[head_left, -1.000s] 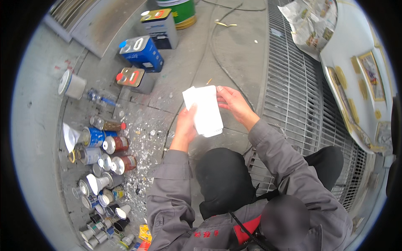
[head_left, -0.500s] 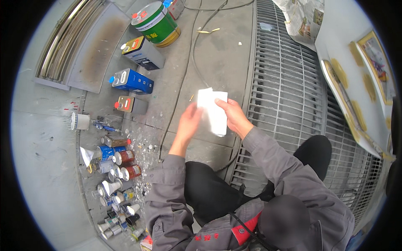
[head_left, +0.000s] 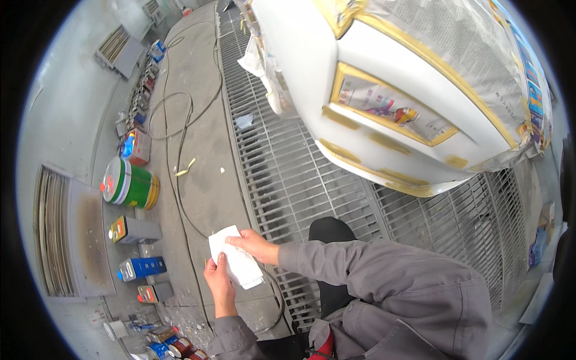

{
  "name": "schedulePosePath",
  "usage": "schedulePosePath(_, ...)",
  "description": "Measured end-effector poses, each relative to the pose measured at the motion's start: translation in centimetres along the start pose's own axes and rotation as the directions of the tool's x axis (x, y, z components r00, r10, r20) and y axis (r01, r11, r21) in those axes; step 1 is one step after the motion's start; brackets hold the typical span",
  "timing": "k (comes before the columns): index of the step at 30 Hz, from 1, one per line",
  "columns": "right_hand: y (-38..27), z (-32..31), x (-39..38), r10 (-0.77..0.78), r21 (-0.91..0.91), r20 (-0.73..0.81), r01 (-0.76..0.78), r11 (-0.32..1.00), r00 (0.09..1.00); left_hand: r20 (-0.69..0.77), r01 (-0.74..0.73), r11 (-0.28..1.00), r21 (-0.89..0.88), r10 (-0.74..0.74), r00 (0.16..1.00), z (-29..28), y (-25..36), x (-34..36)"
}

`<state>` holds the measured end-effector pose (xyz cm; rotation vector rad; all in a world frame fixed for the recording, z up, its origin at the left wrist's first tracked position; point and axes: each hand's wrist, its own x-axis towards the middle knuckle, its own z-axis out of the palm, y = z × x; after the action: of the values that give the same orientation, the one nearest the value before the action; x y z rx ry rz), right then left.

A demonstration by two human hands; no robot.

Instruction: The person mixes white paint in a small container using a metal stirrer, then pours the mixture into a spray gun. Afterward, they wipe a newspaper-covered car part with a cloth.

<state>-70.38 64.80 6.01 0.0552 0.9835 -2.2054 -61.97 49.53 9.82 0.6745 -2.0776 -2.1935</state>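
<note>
A white folded sheet (head_left: pixel 237 264), paper or cloth, is held in front of me over the concrete floor. My left hand (head_left: pixel 219 284) grips its left edge, thumb on top. The fingers of my right hand (head_left: pixel 255 245) are closed on the upper right edge, with the thumb lying across the top face. Faint marks show on the sheet's lower right part, too small to make out. What the fingers do underneath is hidden. Ahead to the right is a white car body panel (head_left: pixel 312 66), bordered with yellow masking tape and newspaper (head_left: pixel 444 48).
Metal floor grating (head_left: pixel 288 162) runs beneath the car and beside my legs. A hose (head_left: pixel 191 114) snakes over the concrete strip (head_left: pixel 204 150). Along the left wall stand a green bucket (head_left: pixel 137 185), a blue metal can (head_left: pixel 147 267), other cans and several cups.
My view has swung toward the right, bringing the masked car into sight. My left hand, blurred at the sheet's edge before, now grips it; the right hand still holds it.
</note>
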Motion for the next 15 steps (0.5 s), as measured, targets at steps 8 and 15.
schedulePosePath(8,-6.7,-0.8,-2.8,-0.017,0.322,0.248,-0.066,0.944,0.969,0.429,-0.006,0.93,0.367,-0.164,0.888,4.2,9.3,3.4)
schedulePosePath(15,-12.4,2.1,-0.7,-0.219,0.202,0.134,0.19,0.961,0.967,0.426,-0.132,0.921,0.367,-0.04,0.904,5.2,13.8,5.2)
